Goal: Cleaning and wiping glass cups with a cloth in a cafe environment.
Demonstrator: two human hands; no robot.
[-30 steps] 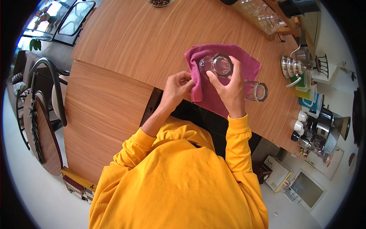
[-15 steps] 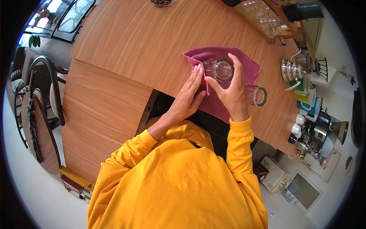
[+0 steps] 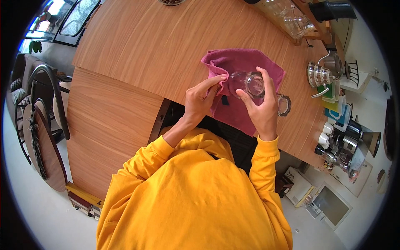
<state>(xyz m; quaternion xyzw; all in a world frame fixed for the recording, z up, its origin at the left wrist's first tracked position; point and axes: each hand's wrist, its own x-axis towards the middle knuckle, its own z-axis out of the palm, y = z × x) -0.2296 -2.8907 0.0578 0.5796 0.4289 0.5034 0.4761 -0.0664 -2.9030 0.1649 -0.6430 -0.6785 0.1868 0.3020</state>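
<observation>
My right hand [image 3: 261,100] is wrapped round a clear drinking glass [image 3: 253,85], tilted on its side with its thick base toward me. Under it spreads a pink cloth [image 3: 237,110], lying on the wooden table with its near edge hanging over. A fold of that cloth is pinched between the fingers and thumb of my left hand [image 3: 200,96], just left of the glass's mouth. A second clear glass [image 3: 284,105] lies at the cloth's right edge, partly hidden behind my right hand.
The wooden table [image 3: 137,54] carries a bowl of brown beans [image 3: 171,1] at the far edge. A wooden rack [image 3: 321,31] with glassware stands far right. Along the right edge are a glass carafe [image 3: 318,76], white cups [image 3: 323,139] and a coffee machine [image 3: 348,146]. Chairs [image 3: 62,100] stand left.
My right hand has drawn the glass to the right, away from my left hand. The left hand's flat fingers have curled and now pinch the cloth's fold.
</observation>
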